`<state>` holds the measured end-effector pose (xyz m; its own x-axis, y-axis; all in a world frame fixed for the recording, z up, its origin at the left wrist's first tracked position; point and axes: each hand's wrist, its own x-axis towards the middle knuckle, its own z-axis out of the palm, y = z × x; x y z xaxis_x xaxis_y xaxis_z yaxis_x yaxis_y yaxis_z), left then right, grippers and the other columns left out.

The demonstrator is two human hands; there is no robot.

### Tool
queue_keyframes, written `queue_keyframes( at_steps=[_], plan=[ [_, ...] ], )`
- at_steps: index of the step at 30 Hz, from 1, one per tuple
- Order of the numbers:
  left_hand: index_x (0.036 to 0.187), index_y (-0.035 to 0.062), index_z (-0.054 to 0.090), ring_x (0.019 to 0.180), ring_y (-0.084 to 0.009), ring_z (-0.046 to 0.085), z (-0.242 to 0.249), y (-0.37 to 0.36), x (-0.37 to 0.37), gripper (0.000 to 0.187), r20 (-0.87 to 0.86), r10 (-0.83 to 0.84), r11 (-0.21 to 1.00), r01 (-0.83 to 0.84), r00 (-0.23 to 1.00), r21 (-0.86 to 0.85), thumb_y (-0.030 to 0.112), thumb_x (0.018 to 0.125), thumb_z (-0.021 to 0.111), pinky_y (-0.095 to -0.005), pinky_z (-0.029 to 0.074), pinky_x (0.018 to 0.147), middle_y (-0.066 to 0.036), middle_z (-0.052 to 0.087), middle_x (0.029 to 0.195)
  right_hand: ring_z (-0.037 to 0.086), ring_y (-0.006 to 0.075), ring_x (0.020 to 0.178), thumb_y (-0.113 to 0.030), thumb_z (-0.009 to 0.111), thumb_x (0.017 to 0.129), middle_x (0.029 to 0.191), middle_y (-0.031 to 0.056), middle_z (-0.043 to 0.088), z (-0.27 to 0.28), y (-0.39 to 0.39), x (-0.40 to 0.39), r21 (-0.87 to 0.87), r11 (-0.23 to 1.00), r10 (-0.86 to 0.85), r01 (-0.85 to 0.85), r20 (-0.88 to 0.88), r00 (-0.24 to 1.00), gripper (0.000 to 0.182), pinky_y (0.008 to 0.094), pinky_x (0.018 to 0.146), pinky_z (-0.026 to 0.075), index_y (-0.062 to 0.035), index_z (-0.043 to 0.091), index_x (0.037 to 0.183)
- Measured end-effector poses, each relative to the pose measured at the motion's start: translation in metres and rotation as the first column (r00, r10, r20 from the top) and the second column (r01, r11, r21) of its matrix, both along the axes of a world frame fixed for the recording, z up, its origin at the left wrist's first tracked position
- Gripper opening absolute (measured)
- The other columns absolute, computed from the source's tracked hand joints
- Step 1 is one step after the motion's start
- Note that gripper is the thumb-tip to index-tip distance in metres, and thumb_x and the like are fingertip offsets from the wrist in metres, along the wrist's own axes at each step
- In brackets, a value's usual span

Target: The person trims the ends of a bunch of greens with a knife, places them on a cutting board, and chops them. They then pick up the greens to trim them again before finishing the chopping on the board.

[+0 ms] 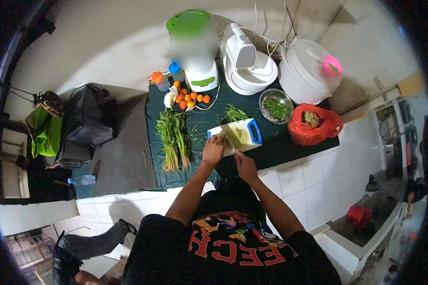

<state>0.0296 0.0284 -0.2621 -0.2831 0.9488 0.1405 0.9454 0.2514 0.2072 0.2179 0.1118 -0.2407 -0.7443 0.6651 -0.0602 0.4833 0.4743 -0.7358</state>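
My right hand [246, 167] is closed around the handle of a knife, at the near edge of a white cutting board [247, 139] with blue ends. The knife blade [228, 135] points away from me across the board. On the board's left part, my left hand [213, 150] has its fingers curled down beside the blade; what they press on is too small to make out. Pale green cut pieces [239, 133] lie right of the blade. Long green leaves [235, 113] rest at the board's far edge. Left of my hands lie bunches of leafy greens [171, 135] with roots.
Tomatoes [183, 105] lie behind the greens, near a blender [200, 76]. A white stand mixer [245, 64] and a large white container [309, 71] stand at the back. Chopped greens fill a metal bowl [262, 105] beside a red plastic bag [302, 133]. A bottle [82, 180] lies left.
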Motion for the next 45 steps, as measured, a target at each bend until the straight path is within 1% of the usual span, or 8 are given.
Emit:
queue_keyframes(
  at_steps=[8, 14, 22, 32, 35, 37, 40, 45],
  plan=[
    [0.102, 0.0107, 0.076, 0.112, -0.0261, 0.055, 0.005, 0.003, 0.002, 0.025, -0.088, 0.018, 1.0, -0.018, 0.996, -0.004, 0.016, 0.084, 0.059, -0.0403, 0.048, 0.09, -0.006, 0.063, 0.117, 0.068, 0.045, 0.091, -0.028, 0.054, 0.105, 0.098, 0.0259, 0.07, -0.01, 0.001, 0.003, 0.031, 0.999, 0.022, -0.019, -0.114, 0.993, 0.038, 0.0511, 0.081, 0.053, -0.0073, 0.061, 0.136],
    [0.117, 0.01, 0.07, 0.117, -0.0292, 0.054, 0.011, 0.004, 0.004, 0.031, -0.022, -0.031, 0.978, 0.026, 0.999, -0.208, 0.02, 0.093, 0.054, -0.0441, 0.049, 0.095, -0.006, 0.062, 0.124, 0.068, 0.0452, 0.095, -0.025, 0.056, 0.104, 0.103, 0.0271, 0.07, -0.004, 0.011, -0.009, -0.01, 0.999, 0.031, -0.03, 0.042, 0.999, 0.036, 0.0509, 0.083, 0.054, -0.0052, 0.063, 0.133],
    [0.122, 0.02, 0.072, 0.12, -0.0285, 0.054, 0.025, 0.001, 0.016, 0.034, -0.019, 0.076, 0.988, -0.078, 0.997, -0.134, 0.02, 0.091, 0.057, -0.0445, 0.047, 0.095, -0.006, 0.062, 0.124, 0.068, 0.0456, 0.093, -0.023, 0.06, 0.101, 0.098, 0.0284, 0.07, -0.001, 0.022, 0.003, -0.15, 0.988, 0.024, -0.04, -0.108, 0.994, 0.034, 0.0504, 0.078, 0.054, -0.0025, 0.066, 0.127],
    [0.104, 0.0105, 0.075, 0.115, -0.032, 0.056, 0.013, 0.016, 0.026, 0.021, -0.002, 0.141, 0.99, -0.141, 0.99, -0.028, 0.018, 0.091, 0.061, -0.0449, 0.05, 0.093, -0.008, 0.065, 0.122, 0.068, 0.0437, 0.089, -0.026, 0.055, 0.103, 0.096, 0.0251, 0.071, 0.002, 0.032, -0.002, -0.002, 0.998, 0.057, -0.057, -0.059, 0.997, 0.035, 0.0516, 0.078, 0.054, -0.0086, 0.065, 0.131],
    [0.103, 0.0059, 0.074, 0.106, -0.0355, 0.06, 0.005, 0.027, 0.036, 0.021, 0.162, 0.095, 0.994, -0.101, 0.982, 0.03, 0.019, 0.091, 0.063, -0.0458, 0.052, 0.09, -0.014, 0.067, 0.119, 0.068, 0.0436, 0.09, -0.027, 0.054, 0.103, 0.097, 0.0248, 0.07, 0.013, 0.043, 0.017, -0.011, 0.997, 0.073, -0.073, -0.011, 0.997, 0.035, 0.0518, 0.078, 0.054, -0.007, 0.065, 0.13],
    [0.103, 0.0022, 0.073, 0.103, -0.0369, 0.064, 0.022, 0.037, 0.047, 0.022, 0.581, 0.314, 0.936, -0.347, 0.751, -0.057, 0.019, 0.09, 0.066, -0.0443, 0.053, 0.089, -0.018, 0.067, 0.118, 0.068, 0.0433, 0.088, -0.028, 0.054, 0.104, 0.097, 0.024, 0.07, 0.014, 0.054, 0.023, -0.001, 0.999, 0.032, -0.032, -0.024, 0.999, 0.036, 0.0522, 0.077, 0.053, -0.0041, 0.066, 0.128],
    [0.106, 0.003, 0.074, 0.105, -0.0355, 0.066, 0.052, 0.044, 0.054, 0.022, 0.59, 0.436, 0.891, -0.42, 0.68, -0.175, 0.016, 0.09, 0.066, -0.043, 0.055, 0.087, -0.02, 0.067, 0.115, 0.068, 0.0425, 0.083, -0.03, 0.054, 0.103, 0.092, 0.023, 0.07, 0.018, 0.07, 0.03, 0.083, 0.996, 0.046, -0.042, -0.051, 0.998, 0.036, 0.0516, 0.074, 0.054, -0.0023, 0.067, 0.124],
    [0.133, 0.007, 0.062, 0.123, -0.0314, 0.059, 0.082, 0.035, 0.05, 0.043, 0.243, 0.158, 0.984, -0.133, 0.957, -0.116, 0.012, 0.091, 0.059, -0.0416, 0.049, 0.099, -0.016, 0.062, 0.131, 0.07, 0.0388, 0.076, -0.032, 0.059, 0.101, 0.089, 0.0209, 0.07, 0.033, 0.082, 0.04, 0.244, 0.959, 0.138, -0.146, 0.047, 0.989, 0.034, 0.0502, 0.068, 0.056, -0.0081, 0.069, 0.123]
  ],
)
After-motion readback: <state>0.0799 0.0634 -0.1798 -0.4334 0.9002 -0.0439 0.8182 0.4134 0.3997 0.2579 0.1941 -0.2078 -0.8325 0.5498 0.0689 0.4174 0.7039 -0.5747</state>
